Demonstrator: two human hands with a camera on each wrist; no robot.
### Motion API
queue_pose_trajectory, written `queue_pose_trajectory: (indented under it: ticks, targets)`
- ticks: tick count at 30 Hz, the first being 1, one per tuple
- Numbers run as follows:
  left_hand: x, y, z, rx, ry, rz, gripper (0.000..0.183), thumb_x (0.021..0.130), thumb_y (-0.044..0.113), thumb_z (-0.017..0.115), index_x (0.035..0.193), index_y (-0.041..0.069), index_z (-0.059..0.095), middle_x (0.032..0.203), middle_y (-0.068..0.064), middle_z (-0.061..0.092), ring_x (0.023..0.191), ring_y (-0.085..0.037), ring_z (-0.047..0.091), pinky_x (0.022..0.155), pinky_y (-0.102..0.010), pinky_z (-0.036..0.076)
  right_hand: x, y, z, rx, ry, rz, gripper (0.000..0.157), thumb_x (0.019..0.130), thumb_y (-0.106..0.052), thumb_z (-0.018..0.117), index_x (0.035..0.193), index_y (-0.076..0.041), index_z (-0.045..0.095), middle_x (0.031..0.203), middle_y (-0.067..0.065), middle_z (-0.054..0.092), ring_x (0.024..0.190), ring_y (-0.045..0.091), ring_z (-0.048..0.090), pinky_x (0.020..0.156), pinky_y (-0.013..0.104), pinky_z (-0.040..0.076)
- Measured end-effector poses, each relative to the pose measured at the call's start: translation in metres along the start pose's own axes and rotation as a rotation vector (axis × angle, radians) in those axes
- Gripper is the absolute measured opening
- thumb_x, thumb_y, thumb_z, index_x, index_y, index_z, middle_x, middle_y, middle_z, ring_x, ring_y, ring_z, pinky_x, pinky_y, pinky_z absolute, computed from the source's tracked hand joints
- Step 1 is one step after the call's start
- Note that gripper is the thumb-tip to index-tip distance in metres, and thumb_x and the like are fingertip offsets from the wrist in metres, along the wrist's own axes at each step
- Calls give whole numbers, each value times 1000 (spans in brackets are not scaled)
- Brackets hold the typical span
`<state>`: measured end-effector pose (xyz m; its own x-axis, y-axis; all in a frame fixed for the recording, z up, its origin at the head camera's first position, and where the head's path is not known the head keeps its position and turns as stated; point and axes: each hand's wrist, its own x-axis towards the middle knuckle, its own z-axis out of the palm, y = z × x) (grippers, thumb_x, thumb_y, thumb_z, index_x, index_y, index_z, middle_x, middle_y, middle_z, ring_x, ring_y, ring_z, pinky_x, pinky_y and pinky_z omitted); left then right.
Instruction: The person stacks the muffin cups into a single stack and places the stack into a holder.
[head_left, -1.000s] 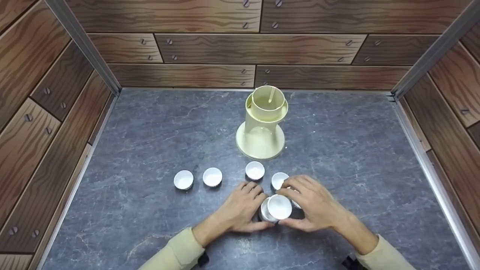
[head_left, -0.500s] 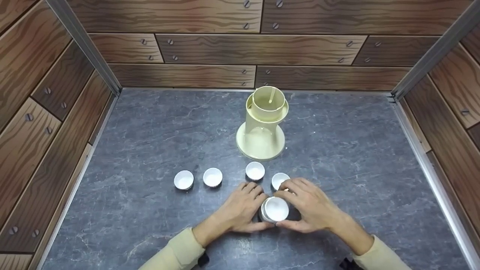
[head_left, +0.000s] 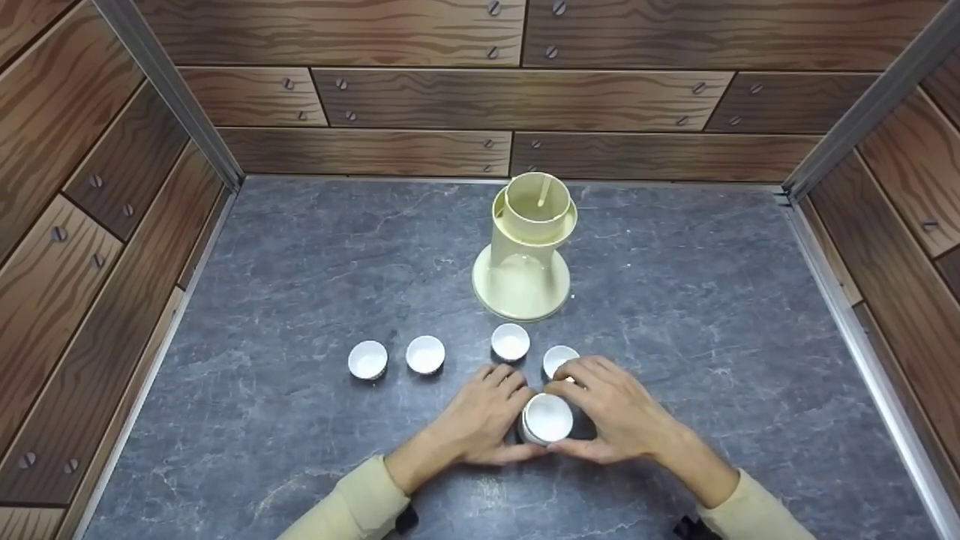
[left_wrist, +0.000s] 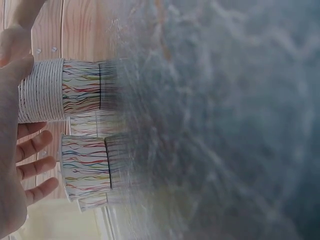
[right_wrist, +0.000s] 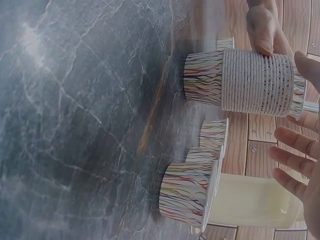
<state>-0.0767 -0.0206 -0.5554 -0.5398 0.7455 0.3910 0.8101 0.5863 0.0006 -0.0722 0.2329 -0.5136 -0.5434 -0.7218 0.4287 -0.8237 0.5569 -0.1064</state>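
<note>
A tall stack of nested paper cups (right_wrist: 255, 82), white inside with coloured wavy lines outside, stands upright on the table in front of the person. My left hand (head_left: 484, 416) holds this stack from the left, thumb on the near side. At the stack's top, my right hand (head_left: 615, 412) grips a paper cup (right_wrist: 298, 92) between thumb and fingers; its lower part is inside the stack. In the head view the top cup hides most of the stack. Beyond the right hand's fingers stands a single cup (head_left: 559, 361), partly covered by them.
Another cup (head_left: 510, 342) stands near the middle, and two cups stand to the left, one (head_left: 425, 354) beside the other (head_left: 367, 360). Behind them rises a pale yellow cylindrical stand (head_left: 521, 277) with a round base. Wood-patterned walls (head_left: 420, 97) enclose the table.
My right hand has moved left and slightly down with its cup, from overlapping the stack's right side to sitting on top of it. The left hand has stayed in place.
</note>
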Motion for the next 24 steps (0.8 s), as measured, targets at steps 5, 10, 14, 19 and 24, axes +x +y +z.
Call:
queue_pose_trajectory:
  ticks: [5,10,14,19,24]
  targets:
    - [1,0,1,13,-5,-5,70,88,83,54,117,20,66,108,4,66,106,-17,61,91,-34,50,0,2,2,17,-9,1,64,81,-69,78,122,-20,70,114,-1,67,108,19,65,94,39,55]
    - [1,0,1,35,-18,-5,69,89,83,54,117,21,66,110,4,66,106,-17,60,90,-33,50,0,3,4,32,-11,5,65,81,-69,77,122,-20,70,114,-1,67,108,19,65,95,40,55]
    - [2,0,0,33,-25,-6,69,89,82,54,118,21,66,110,4,66,107,-17,60,90,-33,49,0,3,6,27,-13,10,66,80,-72,77,121,-21,71,114,-2,67,109,18,65,95,39,55]
    - [2,0,-1,26,-28,-2,68,88,81,56,119,21,66,111,4,66,108,-17,61,90,-32,49,0,2,7,24,-21,9,67,79,-73,77,122,-21,71,114,-2,67,109,18,65,96,38,55]
    - [2,-1,-2,21,-26,3,67,87,80,58,119,21,66,110,4,66,107,-17,61,89,-32,49,1,3,6,16,-21,9,69,78,-75,77,122,-21,71,114,-2,67,109,17,65,96,37,55]
